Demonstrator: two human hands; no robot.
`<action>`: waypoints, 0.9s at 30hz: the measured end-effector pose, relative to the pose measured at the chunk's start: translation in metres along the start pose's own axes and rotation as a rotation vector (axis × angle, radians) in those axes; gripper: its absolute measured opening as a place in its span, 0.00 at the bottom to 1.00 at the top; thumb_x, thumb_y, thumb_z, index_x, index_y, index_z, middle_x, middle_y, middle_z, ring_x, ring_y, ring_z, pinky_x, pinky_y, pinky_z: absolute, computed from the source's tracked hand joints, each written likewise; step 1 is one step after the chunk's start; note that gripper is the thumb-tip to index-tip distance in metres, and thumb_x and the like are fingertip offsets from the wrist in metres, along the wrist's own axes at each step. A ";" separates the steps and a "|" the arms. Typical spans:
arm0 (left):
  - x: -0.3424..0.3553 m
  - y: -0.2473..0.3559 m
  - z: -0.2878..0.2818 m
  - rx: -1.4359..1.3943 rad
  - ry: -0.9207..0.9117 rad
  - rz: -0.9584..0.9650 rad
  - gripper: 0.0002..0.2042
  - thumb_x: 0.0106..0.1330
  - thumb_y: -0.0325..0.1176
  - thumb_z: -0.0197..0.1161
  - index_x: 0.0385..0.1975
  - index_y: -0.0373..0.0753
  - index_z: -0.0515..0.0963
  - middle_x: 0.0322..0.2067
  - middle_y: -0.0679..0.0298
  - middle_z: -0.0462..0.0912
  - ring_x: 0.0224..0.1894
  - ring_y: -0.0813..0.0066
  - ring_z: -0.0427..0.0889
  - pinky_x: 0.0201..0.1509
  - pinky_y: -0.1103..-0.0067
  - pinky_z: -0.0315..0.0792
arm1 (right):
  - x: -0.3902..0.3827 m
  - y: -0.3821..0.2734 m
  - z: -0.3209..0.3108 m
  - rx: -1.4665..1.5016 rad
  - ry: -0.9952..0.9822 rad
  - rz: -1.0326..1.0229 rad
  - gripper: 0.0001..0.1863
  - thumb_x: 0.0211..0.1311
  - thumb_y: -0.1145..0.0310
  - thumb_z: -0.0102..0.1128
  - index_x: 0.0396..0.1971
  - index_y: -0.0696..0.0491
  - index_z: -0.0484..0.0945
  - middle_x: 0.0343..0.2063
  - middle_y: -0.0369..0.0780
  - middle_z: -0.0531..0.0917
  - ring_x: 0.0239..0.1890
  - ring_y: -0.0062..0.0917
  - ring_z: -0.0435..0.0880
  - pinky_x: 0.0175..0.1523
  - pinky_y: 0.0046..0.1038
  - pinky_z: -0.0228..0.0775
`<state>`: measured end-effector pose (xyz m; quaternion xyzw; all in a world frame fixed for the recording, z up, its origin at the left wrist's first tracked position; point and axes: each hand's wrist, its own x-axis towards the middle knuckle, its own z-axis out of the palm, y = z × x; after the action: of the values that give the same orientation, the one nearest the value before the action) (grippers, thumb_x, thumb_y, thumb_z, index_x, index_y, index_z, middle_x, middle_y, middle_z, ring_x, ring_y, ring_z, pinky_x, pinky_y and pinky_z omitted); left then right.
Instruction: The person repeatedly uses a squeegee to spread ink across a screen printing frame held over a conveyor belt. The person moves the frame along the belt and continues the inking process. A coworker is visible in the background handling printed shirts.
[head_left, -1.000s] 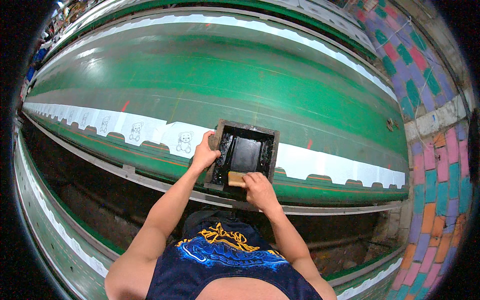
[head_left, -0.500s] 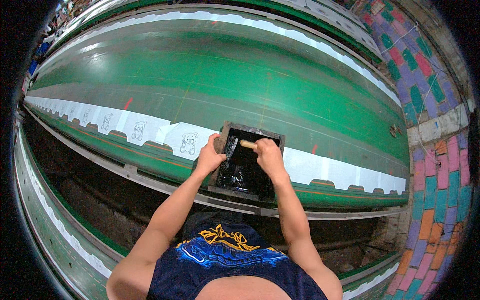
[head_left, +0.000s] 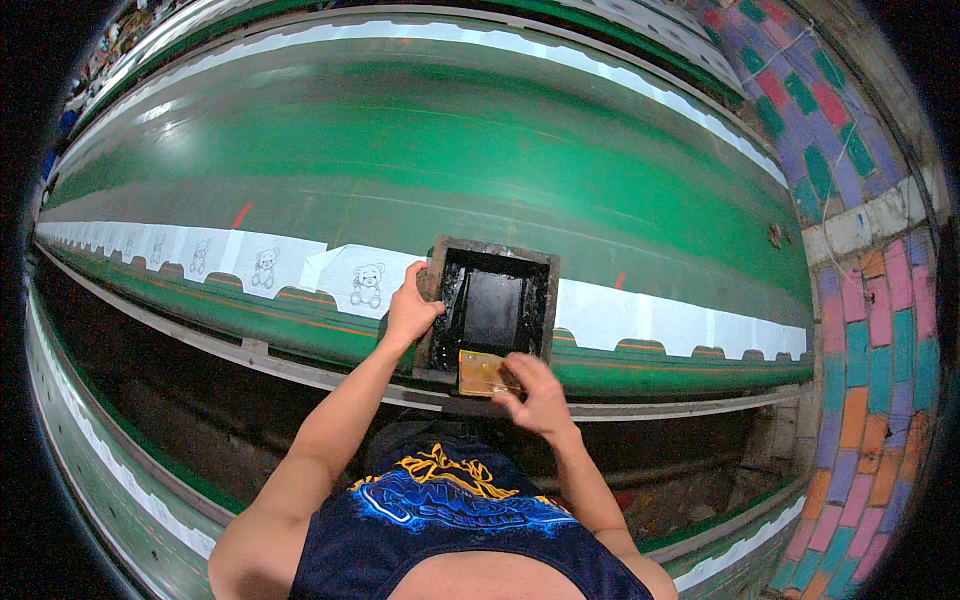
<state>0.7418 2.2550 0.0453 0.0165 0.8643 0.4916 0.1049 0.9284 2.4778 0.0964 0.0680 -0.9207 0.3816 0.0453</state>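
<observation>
Left hand (head_left: 412,312) has the dark frame (head_left: 500,249) by its left wall, thumb hooked over the rim; right hand (head_left: 535,394) is at the right end of the yellowish scraper (head_left: 477,372), fingers along the top edge and thumb near the bottom one; it's a bit blurry, so can't tell if that's a firm grip or just a touch; scraper's flat face is up, at the near end of the frame; the frame sits across a white strip (head_left: 680,325) on the green table (head_left: 560,140), just right of a bear drawing (head_left: 367,285); inside it's black and shiny.
</observation>
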 end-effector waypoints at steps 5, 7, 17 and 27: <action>0.008 -0.025 0.011 0.003 0.133 0.134 0.38 0.45 0.30 0.70 0.62 0.48 0.65 0.29 0.46 0.83 0.35 0.45 0.84 0.44 0.62 0.76 | -0.001 0.069 0.027 -0.008 0.449 0.358 0.21 0.58 0.67 0.68 0.50 0.60 0.80 0.43 0.49 0.82 0.49 0.42 0.80 0.55 0.39 0.72; 0.004 -0.007 0.010 -0.049 0.091 0.047 0.36 0.44 0.28 0.68 0.61 0.48 0.67 0.28 0.48 0.83 0.34 0.50 0.84 0.43 0.63 0.76 | -0.008 0.087 0.029 0.107 0.456 0.421 0.20 0.59 0.68 0.67 0.50 0.61 0.81 0.40 0.47 0.81 0.45 0.38 0.81 0.53 0.36 0.73; 0.005 0.075 0.072 -0.151 0.174 0.191 0.35 0.43 0.24 0.66 0.59 0.45 0.70 0.45 0.49 0.84 0.46 0.53 0.85 0.52 0.69 0.76 | -0.018 0.122 -0.068 0.163 0.503 0.316 0.16 0.59 0.72 0.64 0.47 0.62 0.81 0.34 0.45 0.78 0.38 0.35 0.79 0.47 0.32 0.72; 0.029 0.157 0.162 -0.307 0.149 0.135 0.36 0.42 0.22 0.67 0.59 0.42 0.71 0.44 0.59 0.83 0.40 0.66 0.81 0.47 0.73 0.75 | -0.002 0.191 -0.186 0.251 0.512 0.251 0.16 0.60 0.73 0.64 0.47 0.60 0.83 0.32 0.40 0.76 0.34 0.27 0.77 0.43 0.28 0.71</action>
<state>0.7334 2.4769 0.0948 0.0218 0.7816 0.6234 0.0084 0.9058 2.7436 0.0936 -0.1395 -0.8262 0.4998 0.2196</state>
